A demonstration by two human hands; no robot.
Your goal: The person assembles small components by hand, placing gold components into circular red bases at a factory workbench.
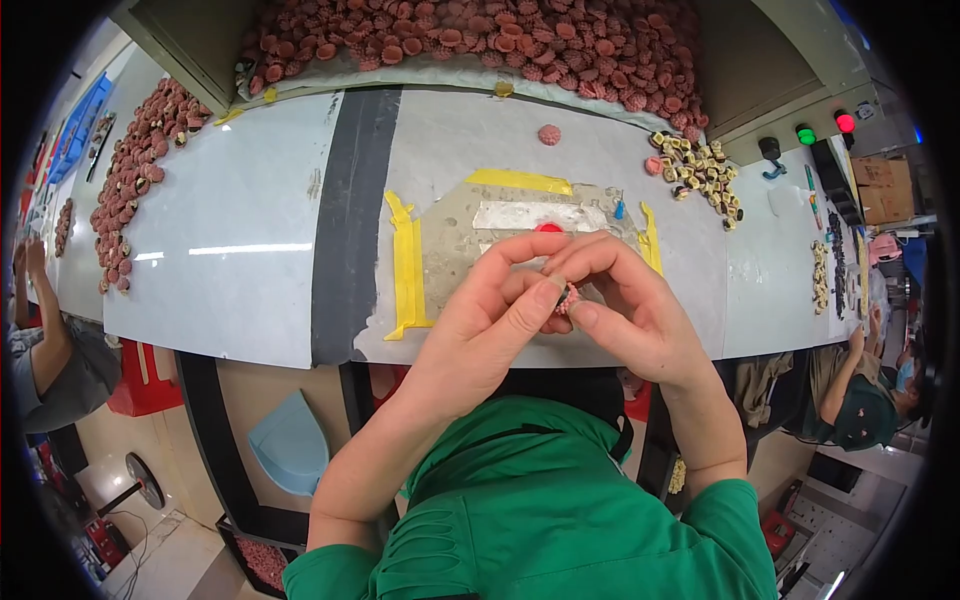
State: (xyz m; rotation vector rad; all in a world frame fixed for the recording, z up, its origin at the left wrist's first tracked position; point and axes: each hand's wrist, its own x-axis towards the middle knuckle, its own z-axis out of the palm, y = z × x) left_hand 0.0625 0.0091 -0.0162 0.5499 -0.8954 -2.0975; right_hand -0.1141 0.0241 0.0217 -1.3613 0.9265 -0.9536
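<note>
Both hands meet just above the near edge of the worktop (250, 250): the left hand (490, 310) and right hand (630, 310) have their fingers closed on one small pink ridged piece (568, 297), pinched between thumb and fingertips. It seems best kept steady, turned gently over the yellow-taped patch (520, 225). Farther off, a single pink piece (549, 134) lies at twelve o'clock, a cluster of yellowish pieces (700, 172) at one o'clock, and beyond them the heap of pink pieces (480, 40).

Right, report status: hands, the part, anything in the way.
Left hand and right hand both pinch one small pink ribbed part. Held above the yellow-taped patch. Nothing blocking.
</note>
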